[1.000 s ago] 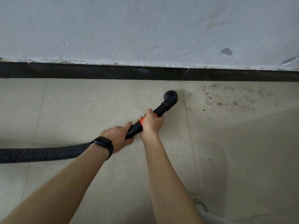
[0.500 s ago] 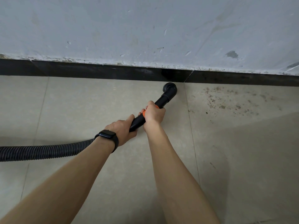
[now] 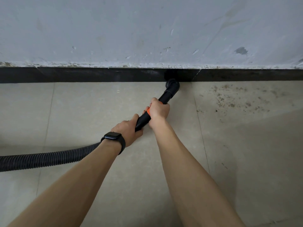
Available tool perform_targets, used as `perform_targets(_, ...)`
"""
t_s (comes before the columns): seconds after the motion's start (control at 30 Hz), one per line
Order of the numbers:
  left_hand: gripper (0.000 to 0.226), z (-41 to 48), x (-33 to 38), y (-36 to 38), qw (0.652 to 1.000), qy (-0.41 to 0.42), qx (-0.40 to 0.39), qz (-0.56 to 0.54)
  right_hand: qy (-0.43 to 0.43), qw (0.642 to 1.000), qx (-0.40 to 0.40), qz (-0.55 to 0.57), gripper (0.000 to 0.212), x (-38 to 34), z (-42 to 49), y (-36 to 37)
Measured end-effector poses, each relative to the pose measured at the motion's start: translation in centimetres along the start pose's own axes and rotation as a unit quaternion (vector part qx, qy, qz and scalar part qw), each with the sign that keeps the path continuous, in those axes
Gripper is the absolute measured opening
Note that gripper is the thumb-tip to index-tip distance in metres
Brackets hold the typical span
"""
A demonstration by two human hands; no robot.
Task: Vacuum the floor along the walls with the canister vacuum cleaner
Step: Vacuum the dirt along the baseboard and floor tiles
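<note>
L hand [image 3: 129, 130] is wrapped round the rear end of the black wand [image 3: 166, 96], thumb on top, right where the ribbed hose [image 3: 49, 158] joins. Black smartwatch [image 3: 113, 139] on that wrist. R hand [image 3: 159, 112] grips the wand further fwd, approx 1 o'clock from the L hand, fingers curled over an orange collar [image 3: 148, 111]. Both hands are closed tight on the wand, arms reaching in from 6 o'clock.

Wand slants toward 1 o'clock and ends in an angled round nozzle [image 3: 172, 86]. Nozzle sits on the floor [image 3: 98, 108] right against the foot of the black baseboard [image 3: 82, 75], a bit R of frame centre. Hose trails from under the L wrist toward 9 o'clock and leaves at the L edge.

Patch of brown dirt specks [image 3: 237, 97] on the tiles at 3 o'clock from the nozzle, near but apart, just past a grout line [image 3: 199, 122]. At 12 o'clock, above the baseboard, a grey-white wall [image 3: 147, 30] w/ chips & scuffs and a rough plaster edge along its bottom.
</note>
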State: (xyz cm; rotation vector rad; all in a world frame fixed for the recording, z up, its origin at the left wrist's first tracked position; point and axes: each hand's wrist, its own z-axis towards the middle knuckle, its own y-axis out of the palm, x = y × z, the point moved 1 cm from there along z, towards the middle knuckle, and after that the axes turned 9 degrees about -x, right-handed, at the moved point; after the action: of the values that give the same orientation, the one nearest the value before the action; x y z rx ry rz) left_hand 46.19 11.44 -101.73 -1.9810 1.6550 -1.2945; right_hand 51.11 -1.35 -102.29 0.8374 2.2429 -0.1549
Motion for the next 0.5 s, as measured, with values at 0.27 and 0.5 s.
perform_targets(0.27, 0.023, -4.5, -5.7, -2.3, 0.997, -0.064, -0.026, -0.016, 0.039, 0.989, -0.101, -0.097, 0.027, 3.8, -3.3, 4.9)
perform_targets(0.5, 0.025, -7.0, -3.6, -2.0, 0.998, -0.027, -0.005, 0.055, 0.085, 0.958, -0.143, -0.234, 0.052, 0.8, -6.3, 1.4)
